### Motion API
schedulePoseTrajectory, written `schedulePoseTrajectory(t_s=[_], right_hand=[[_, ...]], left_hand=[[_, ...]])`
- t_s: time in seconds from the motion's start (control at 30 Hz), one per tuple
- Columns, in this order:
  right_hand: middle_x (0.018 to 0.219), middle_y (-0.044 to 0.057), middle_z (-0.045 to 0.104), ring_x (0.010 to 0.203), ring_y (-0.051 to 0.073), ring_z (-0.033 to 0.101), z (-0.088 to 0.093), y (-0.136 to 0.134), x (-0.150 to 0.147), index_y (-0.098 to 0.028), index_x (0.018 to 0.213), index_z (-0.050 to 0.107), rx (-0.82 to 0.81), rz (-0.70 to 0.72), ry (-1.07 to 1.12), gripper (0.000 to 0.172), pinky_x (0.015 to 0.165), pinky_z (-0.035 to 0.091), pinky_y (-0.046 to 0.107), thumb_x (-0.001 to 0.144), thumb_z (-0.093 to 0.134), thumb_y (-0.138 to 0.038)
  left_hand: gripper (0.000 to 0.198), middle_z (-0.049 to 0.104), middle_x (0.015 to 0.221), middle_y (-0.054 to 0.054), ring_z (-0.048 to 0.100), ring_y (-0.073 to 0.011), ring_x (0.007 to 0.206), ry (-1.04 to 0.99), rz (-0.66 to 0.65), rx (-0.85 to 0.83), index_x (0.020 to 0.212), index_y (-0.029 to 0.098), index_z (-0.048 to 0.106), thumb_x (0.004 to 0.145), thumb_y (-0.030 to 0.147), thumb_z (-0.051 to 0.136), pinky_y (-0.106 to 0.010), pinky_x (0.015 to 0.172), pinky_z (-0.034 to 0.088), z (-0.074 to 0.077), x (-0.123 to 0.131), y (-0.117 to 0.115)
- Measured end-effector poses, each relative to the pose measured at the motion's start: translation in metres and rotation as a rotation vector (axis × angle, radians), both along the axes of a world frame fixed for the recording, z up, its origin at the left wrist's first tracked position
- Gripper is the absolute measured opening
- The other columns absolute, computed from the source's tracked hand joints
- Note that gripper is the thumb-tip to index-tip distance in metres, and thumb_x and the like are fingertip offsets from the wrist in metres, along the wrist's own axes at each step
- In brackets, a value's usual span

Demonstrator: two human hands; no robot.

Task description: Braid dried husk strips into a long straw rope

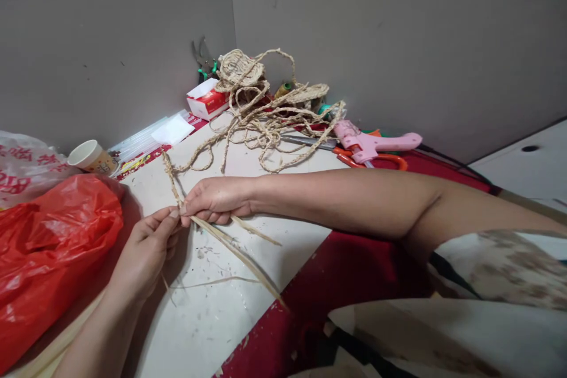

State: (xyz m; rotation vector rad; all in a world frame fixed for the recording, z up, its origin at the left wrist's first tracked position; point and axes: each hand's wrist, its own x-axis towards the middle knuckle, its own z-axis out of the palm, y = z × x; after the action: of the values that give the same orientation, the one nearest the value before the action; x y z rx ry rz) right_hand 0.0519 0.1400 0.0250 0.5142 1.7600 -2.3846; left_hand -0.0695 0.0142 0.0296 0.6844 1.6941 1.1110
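Observation:
My left hand (153,242) and my right hand (217,199) meet at the working end of a twisted straw cord (172,182). Thumb and fingertips of both hands are pinched on it, almost touching each other. Loose flat straw strands (239,254) trail from under my right hand toward the lower right. From the pinched end the cord runs up and back to a loose tangle of finished straw cord (270,124), with a coiled bundle (241,68) behind. What exactly lies between the fingertips is partly hidden.
Beyond my right forearm lie a pink glue gun (376,143) and orange-handled scissors (390,160). A red-white box (207,100) and pliers (204,62) stand by the wall. At left are a paper cup (92,157) and a red plastic bag (57,248). A white board (186,331) covers the red cloth.

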Motion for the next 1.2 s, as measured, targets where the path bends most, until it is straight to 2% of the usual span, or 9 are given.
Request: schedulePoseTrajectory(t_s=[0.17, 0.27, 0.37, 0.6, 0.73, 0.87, 0.93, 1.1, 1.2], right_hand=[[0.045, -0.005, 0.043, 0.041, 0.005, 0.032, 0.001, 0.004, 0.002, -0.010, 0.069, 0.062, 0.578, -0.007, 0.071, 0.014, 0.041, 0.024, 0.019, 0.077, 0.052, -0.016], [0.060, 0.001, 0.058, 0.056, 0.007, 0.046, 0.000, 0.001, 0.002, -0.008, 0.072, 0.065, 0.853, 0.019, 0.103, 0.015, 0.053, 0.033, 0.018, 0.076, 0.051, -0.013], [0.064, 0.003, 0.060, 0.059, 0.009, 0.047, 0.003, -0.002, 0.004, -0.009, 0.076, 0.066, 0.985, 0.041, 0.077, 0.019, 0.055, 0.034, 0.019, 0.078, 0.048, -0.014], [0.057, 0.001, 0.052, 0.053, 0.008, 0.039, 0.014, 0.006, 0.009, -0.010, 0.069, 0.062, 1.096, 0.017, 0.054, 0.019, 0.051, 0.029, 0.022, 0.078, 0.048, -0.020], [0.053, -0.001, 0.048, 0.047, 0.006, 0.038, 0.010, -0.003, 0.010, -0.011, 0.069, 0.060, 0.802, -0.030, 0.061, 0.024, 0.047, 0.029, 0.020, 0.080, 0.046, -0.026], [0.053, -0.002, 0.051, 0.038, 0.007, 0.042, 0.005, -0.025, 0.014, -0.013, 0.076, 0.056, 0.592, 0.036, -0.014, 0.022, 0.041, 0.032, 0.020, 0.082, 0.038, -0.025], [0.056, 0.002, 0.057, 0.041, 0.009, 0.048, 0.006, -0.033, 0.015, -0.013, 0.075, 0.056, 0.683, 0.087, -0.044, 0.022, 0.044, 0.036, 0.021, 0.082, 0.038, -0.024], [0.069, 0.009, 0.064, 0.053, 0.011, 0.046, 0.020, -0.037, 0.021, -0.011, 0.070, 0.061, 1.190, 0.259, -0.022, 0.024, 0.051, 0.033, 0.024, 0.079, 0.042, -0.021], [0.060, 0.004, 0.060, 0.048, 0.009, 0.041, 0.029, -0.029, 0.027, -0.013, 0.061, 0.059, 1.147, 0.470, 0.093, 0.026, 0.048, 0.029, 0.024, 0.078, 0.043, -0.023]], left_hand=[[0.029, 0.057, 0.061, 0.001, 0.041, -0.0058, 0.049, 0.144, -0.026, 0.035, 0.072, 0.014, 0.063, 0.066, 0.041, 0.072, -0.015, 0.043, 0.027, -0.003, -0.008, 0.002], [0.032, 0.049, 0.053, 0.003, 0.033, -0.0051, 0.043, 0.142, -0.048, -0.024, 0.069, 0.014, 0.060, 0.069, 0.045, 0.069, -0.016, 0.039, 0.020, -0.004, -0.007, 0.004], [0.035, 0.035, 0.048, 0.007, 0.023, -0.0038, 0.040, 0.135, -0.100, -0.056, 0.067, 0.015, 0.056, 0.072, 0.048, 0.066, -0.016, 0.038, 0.014, -0.007, -0.007, 0.005], [0.035, 0.027, 0.046, 0.009, 0.018, -0.0033, 0.040, 0.128, -0.087, -0.048, 0.066, 0.015, 0.054, 0.074, 0.047, 0.064, -0.015, 0.038, 0.011, -0.011, -0.008, 0.005], [0.031, 0.028, 0.045, 0.008, 0.018, -0.0034, 0.040, 0.122, -0.089, -0.004, 0.065, 0.015, 0.056, 0.075, 0.043, 0.064, -0.016, 0.037, 0.012, -0.011, -0.006, 0.006], [0.028, 0.027, 0.044, 0.008, 0.018, -0.0038, 0.038, 0.041, -0.050, 0.029, 0.060, 0.016, 0.052, 0.073, 0.037, 0.065, -0.016, 0.036, 0.013, -0.010, 0.000, 0.005], [0.031, 0.025, 0.044, 0.009, 0.017, -0.0034, 0.038, -0.022, -0.010, 0.030, 0.057, 0.017, 0.046, 0.073, 0.036, 0.066, -0.016, 0.035, 0.014, -0.008, 0.004, 0.005], [0.029, 0.027, 0.043, 0.009, 0.019, -0.0023, 0.038, -0.072, -0.008, 0.050, 0.059, 0.016, 0.049, 0.072, 0.033, 0.069, -0.014, 0.036, 0.016, -0.003, 0.007, 0.002], [0.025, 0.028, 0.043, 0.009, 0.019, -0.0021, 0.037, -0.078, -0.029, 0.059, 0.064, 0.015, 0.054, 0.073, 0.032, 0.069, -0.014, 0.035, 0.016, -0.001, 0.005, 0.002]])
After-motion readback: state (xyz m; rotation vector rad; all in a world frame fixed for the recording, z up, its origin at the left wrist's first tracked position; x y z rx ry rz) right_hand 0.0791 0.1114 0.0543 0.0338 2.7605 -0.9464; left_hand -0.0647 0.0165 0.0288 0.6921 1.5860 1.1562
